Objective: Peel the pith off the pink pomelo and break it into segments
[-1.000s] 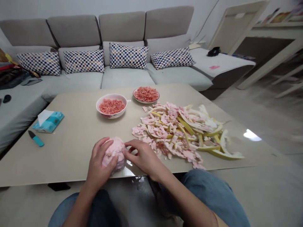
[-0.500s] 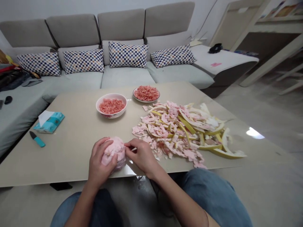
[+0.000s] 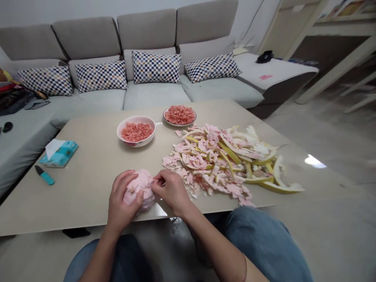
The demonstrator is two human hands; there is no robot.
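Note:
A peeled pomelo, round and covered in pale pink pith, rests at the table's near edge. Wrapped round its left side is my left hand, thumb across the front. My right hand is at the fruit's right side, thumb and forefinger pinched at the pith; whatever lies between the fingertips is too small to make out clearly. To the right spreads a heap of pomelo peel, yellow-green rind strips mixed with torn pink pith.
Beyond the fruit stand a white bowl and a dark-rimmed plate, both holding pink pomelo pulp. A tissue pack and a small teal-handled knife lie at left. A grey sofa with checked cushions lines the far side.
My right fingers have curled tighter into a pinch against the pomelo's right side. My left hand keeps its hold. The camera view has shifted slightly.

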